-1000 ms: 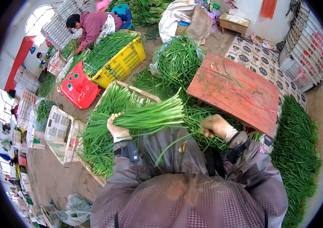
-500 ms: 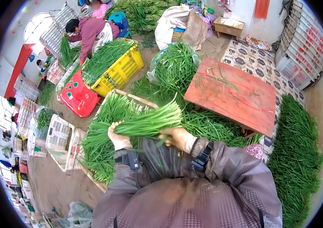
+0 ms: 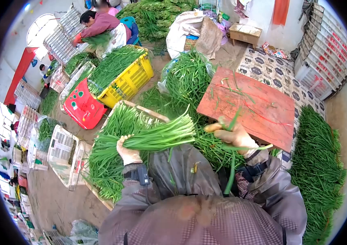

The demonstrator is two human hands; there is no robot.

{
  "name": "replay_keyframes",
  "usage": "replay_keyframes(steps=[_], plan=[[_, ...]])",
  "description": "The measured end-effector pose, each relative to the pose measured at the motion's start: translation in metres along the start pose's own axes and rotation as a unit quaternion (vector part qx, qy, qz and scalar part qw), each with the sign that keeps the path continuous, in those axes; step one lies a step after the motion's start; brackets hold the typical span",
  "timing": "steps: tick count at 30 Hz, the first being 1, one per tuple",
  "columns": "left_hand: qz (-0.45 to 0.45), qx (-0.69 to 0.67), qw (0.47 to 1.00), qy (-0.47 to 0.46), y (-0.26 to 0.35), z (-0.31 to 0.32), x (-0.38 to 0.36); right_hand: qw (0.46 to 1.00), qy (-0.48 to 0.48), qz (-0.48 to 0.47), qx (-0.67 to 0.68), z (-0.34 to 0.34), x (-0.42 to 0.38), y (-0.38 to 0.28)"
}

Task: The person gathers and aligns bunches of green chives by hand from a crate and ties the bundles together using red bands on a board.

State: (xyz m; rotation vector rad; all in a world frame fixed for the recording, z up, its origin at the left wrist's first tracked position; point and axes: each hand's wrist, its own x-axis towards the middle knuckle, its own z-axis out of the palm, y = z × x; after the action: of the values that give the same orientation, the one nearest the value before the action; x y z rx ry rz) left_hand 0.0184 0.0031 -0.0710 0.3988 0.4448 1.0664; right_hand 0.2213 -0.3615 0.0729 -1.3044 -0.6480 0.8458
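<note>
The yellow plastic crate [image 3: 136, 77] is flanked, at its near left end, by a red, green-spotted panel [image 3: 87, 111]! Beyond the crate, a maroon-sleeved co-worker [image 3: 103, 23] is seen bent forward, backed by a blue plastic chair [image 3: 128, 21]. Right of the crate, a white sack [image 3: 179, 34] is spotted, then a low wooden stool [image 3: 244, 38]; farther right, patterned flooring [image 3: 269, 67] is bordered by stacked white crates [image 3: 328, 53].

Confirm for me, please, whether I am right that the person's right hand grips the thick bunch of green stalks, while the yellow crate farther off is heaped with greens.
Not quite: in the head view, the left hand grips the thick bunch of green stalks, not the right hand, while the yellow crate farther off is heaped with greens.
</note>
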Motion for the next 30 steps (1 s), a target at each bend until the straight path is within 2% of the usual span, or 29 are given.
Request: replay_keyframes(steps=[1,2,4,6,7,8,10,11,12,14,16,17,18,20,22,23,24,26,30], plan=[[-0.001,0.011,0.999,0.032,-0.001,0.011,-0.007,0.995,-0.008,0.1,-0.01,0.016,-0.003,-0.027],[-0.001,0.016,1.0,0.027,-0.001,0.011,-0.008,0.983,-0.039,-0.01,-0.177,0.022,0.012,-0.017],[0.0,0.028,1.0,0.012,0.0,0.015,-0.01,0.906,-0.039,-0.029,-0.421,0.051,0.024,-0.027],[-0.001,0.019,1.0,0.002,0.0,0.02,-0.015,0.845,-0.011,-0.159,-0.511,0.072,0.043,0.008],[-0.001,0.014,1.0,-0.002,0.0,0.023,-0.017,0.823,-0.037,-0.156,-0.545,0.077,0.054,0.02],[-0.002,0.016,1.0,-0.002,0.002,0.024,-0.018,0.812,-0.015,-0.181,-0.555,0.078,0.061,0.035],[-0.001,0.019,1.0,0.002,0.004,0.027,-0.021,0.93,0.055,-0.172,-0.32,0.07,0.069,0.051],[0.001,0.027,0.999,0.017,0.005,0.029,-0.024,0.981,0.02,-0.1,-0.168,0.059,0.071,0.05],[-0.001,0.025,0.999,0.023,0.005,0.024,-0.024,0.997,0.023,-0.059,-0.047,0.047,0.068,0.04],[-0.008,0.017,0.999,0.028,0.002,0.012,-0.014,0.994,0.106,0.022,0.02,0.019,0.048,0.003],[-0.011,0.016,1.0,0.023,-0.001,-0.001,-0.009,0.997,0.072,0.028,0.031,-0.02,0.043,0.01],[-0.007,0.025,0.999,0.029,-0.003,-0.002,-0.008,0.995,0.04,0.092,-0.026,-0.027,0.042,0.015],[-0.004,0.033,0.999,0.033,-0.005,-0.002,-0.007,0.979,0.021,0.151,-0.135,-0.021,0.035,0.006],[-0.018,0.041,0.998,0.048,-0.008,-0.001,-0.003,0.972,-0.008,0.183,-0.145,-0.002,0.041,0.032],[-0.028,0.044,0.997,0.053,-0.007,0.0,-0.005,0.973,-0.004,0.185,-0.136,0.017,0.053,0.055],[-0.041,0.043,0.996,0.068,-0.006,0.001,-0.007,0.985,0.023,0.16,-0.059,0.028,0.054,0.059],[-0.037,0.039,0.997,0.059,-0.005,-0.004,-0.005,0.989,0.042,0.136,-0.045,0.033,0.056,0.061],[-0.031,0.028,0.998,0.041,-0.005,-0.021,0.006,0.99,0.039,0.11,-0.079,0.028,0.062,0.077],[-0.055,0.021,0.997,0.056,-0.004,-0.017,0.001,0.99,0.094,0.101,0.024,0.01,0.047,0.067]])
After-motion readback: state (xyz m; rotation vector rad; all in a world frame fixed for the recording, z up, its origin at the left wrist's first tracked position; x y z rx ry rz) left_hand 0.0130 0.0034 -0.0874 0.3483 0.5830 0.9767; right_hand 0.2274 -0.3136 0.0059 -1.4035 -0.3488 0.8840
